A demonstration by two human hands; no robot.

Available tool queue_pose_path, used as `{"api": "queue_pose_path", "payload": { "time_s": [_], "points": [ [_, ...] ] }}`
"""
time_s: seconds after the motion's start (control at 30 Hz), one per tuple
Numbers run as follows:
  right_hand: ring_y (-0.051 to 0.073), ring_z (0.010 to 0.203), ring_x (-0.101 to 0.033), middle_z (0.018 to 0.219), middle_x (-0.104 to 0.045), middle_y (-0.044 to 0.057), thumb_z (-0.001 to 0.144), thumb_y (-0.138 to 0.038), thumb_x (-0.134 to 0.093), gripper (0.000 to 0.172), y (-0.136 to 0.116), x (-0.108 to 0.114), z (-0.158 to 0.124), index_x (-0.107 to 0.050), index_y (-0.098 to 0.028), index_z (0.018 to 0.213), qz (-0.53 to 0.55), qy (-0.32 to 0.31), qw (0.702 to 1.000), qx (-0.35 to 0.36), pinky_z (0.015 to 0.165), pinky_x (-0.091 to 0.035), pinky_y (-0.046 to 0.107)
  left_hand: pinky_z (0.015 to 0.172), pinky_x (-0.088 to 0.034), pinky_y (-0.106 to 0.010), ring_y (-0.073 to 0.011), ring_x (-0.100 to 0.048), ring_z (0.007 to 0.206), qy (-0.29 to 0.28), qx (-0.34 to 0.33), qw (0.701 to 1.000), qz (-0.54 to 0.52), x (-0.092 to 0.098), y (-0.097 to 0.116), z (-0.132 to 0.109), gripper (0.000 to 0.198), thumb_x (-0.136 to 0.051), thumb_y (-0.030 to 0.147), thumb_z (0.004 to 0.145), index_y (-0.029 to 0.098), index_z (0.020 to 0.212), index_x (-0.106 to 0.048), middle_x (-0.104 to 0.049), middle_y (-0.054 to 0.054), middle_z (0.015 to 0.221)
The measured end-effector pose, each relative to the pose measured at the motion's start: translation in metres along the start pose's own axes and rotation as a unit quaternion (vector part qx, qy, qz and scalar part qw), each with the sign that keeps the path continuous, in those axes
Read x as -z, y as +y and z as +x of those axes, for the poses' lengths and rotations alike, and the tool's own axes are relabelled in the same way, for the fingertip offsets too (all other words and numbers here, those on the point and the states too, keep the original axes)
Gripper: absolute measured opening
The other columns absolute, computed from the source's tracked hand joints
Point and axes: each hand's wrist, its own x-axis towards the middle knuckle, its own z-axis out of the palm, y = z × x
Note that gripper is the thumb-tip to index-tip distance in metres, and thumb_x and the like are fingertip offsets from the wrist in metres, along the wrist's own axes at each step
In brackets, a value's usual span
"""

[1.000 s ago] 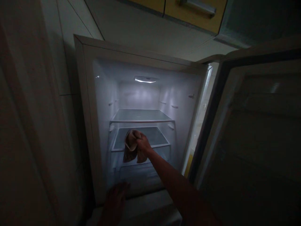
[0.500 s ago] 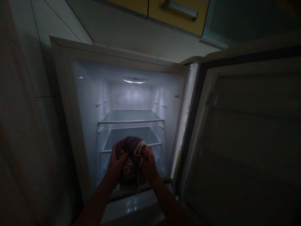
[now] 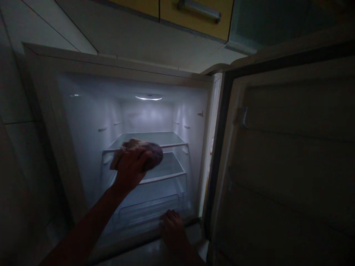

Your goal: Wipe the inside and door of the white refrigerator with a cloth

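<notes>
A crumpled cloth (image 3: pixel 155 156) is being clamped in the fingers of the left hand (image 3: pixel 131 166) and is being held at the front edge of the upper shelf (image 3: pixel 166 138) in the open refrigerator (image 3: pixel 195 166). The right hand (image 3: pixel 173 225) is being held low beside the clear drawer (image 3: pixel 149 207); whether anything is being gripped by its dim fingers cannot be told.

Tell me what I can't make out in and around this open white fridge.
Head view: part of the crumpled, purplish cloth, hidden by the left hand; its surface blurs.
Head view: whether it touches the pale-rimmed glass upper shelf; cloth and hand cover the spot.
Head view: what the right hand touches near the clear plastic drawer; too dark.
Head view: the fridge door's inner face, shadowed, cut off by the right edge.
</notes>
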Motion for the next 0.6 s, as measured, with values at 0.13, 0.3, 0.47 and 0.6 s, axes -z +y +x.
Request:
{"api": "queue_pose_path", "payload": {
  "time_s": [0.13,0.3,0.47,0.6],
  "points": [
    [0.025,0.106,-0.064,0.120,-0.071,0.006,0.088,-0.017,-0.072,0.027,0.004,-0.019,-0.012,-0.064,-0.026,0.112,-0.038,0.023,0.998,0.035,0.096,-0.050,0.038,0.114,-0.050,-0.048,-0.0319,-0.065,0.133,-0.224,0.004,0.975,-0.010,-0.053,-0.009,-0.041,0.046,-0.052,0.006,0.094,0.029,0.129,-0.072,-0.072,-0.010,0.141],
    [0.024,0.101,-0.062,0.106,-0.068,0.003,0.092,-0.016,-0.064,0.016,-0.006,-0.025,-0.009,-0.058,-0.026,0.102,-0.009,0.054,0.997,0.053,0.098,-0.045,0.039,0.097,-0.057,-0.047,-0.0357,-0.073,0.116,-0.362,0.273,0.891,0.038,-0.084,-0.051,-0.052,0.053,-0.048,0.018,0.100,0.020,0.153,-0.054,-0.072,-0.018,0.132],
    [0.024,0.104,-0.060,0.110,-0.065,0.005,0.090,-0.011,-0.061,0.023,-0.011,-0.033,-0.007,-0.056,-0.023,0.109,-0.011,0.056,0.997,0.054,0.099,-0.043,0.039,0.098,-0.056,-0.055,-0.0440,-0.072,0.119,-0.368,0.303,0.879,0.028,-0.111,-0.052,-0.028,0.063,-0.059,0.018,0.091,0.019,0.153,-0.053,-0.071,-0.024,0.129],
    [0.026,0.101,-0.060,0.109,-0.065,0.007,0.089,-0.012,-0.061,0.025,-0.009,-0.038,-0.010,-0.056,-0.023,0.110,-0.036,0.059,0.996,0.058,0.096,-0.045,0.043,0.097,-0.056,-0.041,-0.0342,-0.076,0.113,-0.365,0.244,0.891,-0.119,-0.148,0.009,0.000,0.059,-0.075,0.030,0.084,0.032,0.143,-0.065,-0.080,-0.012,0.120]
  ]
}}
